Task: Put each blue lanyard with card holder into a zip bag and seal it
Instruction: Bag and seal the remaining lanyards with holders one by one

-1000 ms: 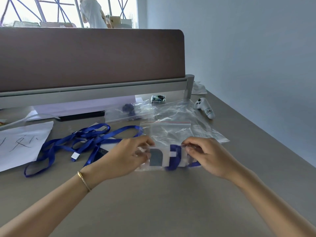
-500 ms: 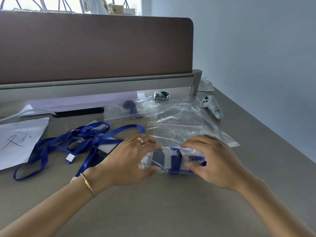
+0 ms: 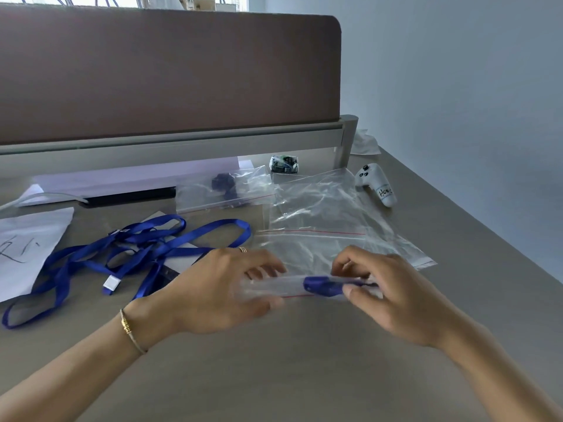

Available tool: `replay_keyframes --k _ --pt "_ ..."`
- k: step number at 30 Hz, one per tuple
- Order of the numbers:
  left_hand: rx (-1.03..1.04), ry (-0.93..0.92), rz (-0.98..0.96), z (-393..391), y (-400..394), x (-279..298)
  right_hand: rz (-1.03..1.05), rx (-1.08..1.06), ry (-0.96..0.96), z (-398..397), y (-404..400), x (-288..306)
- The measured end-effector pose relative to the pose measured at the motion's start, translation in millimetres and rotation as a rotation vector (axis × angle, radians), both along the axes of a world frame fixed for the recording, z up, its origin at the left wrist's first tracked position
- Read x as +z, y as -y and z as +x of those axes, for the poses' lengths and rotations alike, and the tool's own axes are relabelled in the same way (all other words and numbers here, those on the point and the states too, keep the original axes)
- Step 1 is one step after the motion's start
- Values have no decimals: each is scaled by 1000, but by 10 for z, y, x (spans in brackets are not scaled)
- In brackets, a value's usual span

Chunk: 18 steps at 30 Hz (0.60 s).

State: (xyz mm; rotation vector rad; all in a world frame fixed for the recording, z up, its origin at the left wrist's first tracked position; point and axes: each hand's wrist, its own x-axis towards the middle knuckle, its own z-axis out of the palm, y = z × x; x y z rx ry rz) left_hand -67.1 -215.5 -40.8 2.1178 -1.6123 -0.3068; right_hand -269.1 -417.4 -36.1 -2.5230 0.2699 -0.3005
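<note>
I hold a small clear zip bag with a folded blue lanyard inside (image 3: 316, 287) between both hands, just above the grey desk top (image 3: 274, 376). Half a second ago it lay flatter under my palms and showed the card holder's pale face; now it is tipped nearly edge-on to me, a thin blurred strip with one dark blue bunch of strap showing at its right half and a red zip line along its near edge. My left hand (image 3: 225, 296) grips the bag's left end, thumb under and fingers curled over the top; a ring shows on one finger and a thin gold bracelet (image 3: 129, 330) on the wrist. My right hand (image 3: 393, 296) pinches the right end, thumb on the near edge and fingertips bent down over the far edge. Before, both hands lay spread on the bag; now they are closer together and curled round it.

At ten o'clock from the bag a heap of loose blue lanyards (image 3: 131, 254) lies on the desk, unmoved. At twelve o'clock lie empty clear zip bags (image 3: 320, 214), and beyond them one filled clear bag (image 3: 225, 190). At one o'clock lies a white handheld controller (image 3: 376, 185). At nine o'clock, far left, lies a white sheet of paper with handwriting (image 3: 27, 248). A brown desk partition (image 3: 167, 74) stands behind.
</note>
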Motion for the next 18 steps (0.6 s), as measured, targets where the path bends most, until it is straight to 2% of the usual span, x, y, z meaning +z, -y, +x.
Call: replay_keyframes --k 4,7,11,14,18 --pt "141 -127 -103 -1 61 -73 145 -124 71 27 57 -58" --pt "177 -183 -117 -27 108 -161 59 -215 88 56 87 -142" --pt "218 -55 -40 -21 128 -230 -176 -283 129 100 88 -219" --pt "201 89 9 13 139 -257 -315 -304 27 133 103 -259" --pt "218 185 -45 -6 177 -275 -335 -282 -74 146 133 -251"
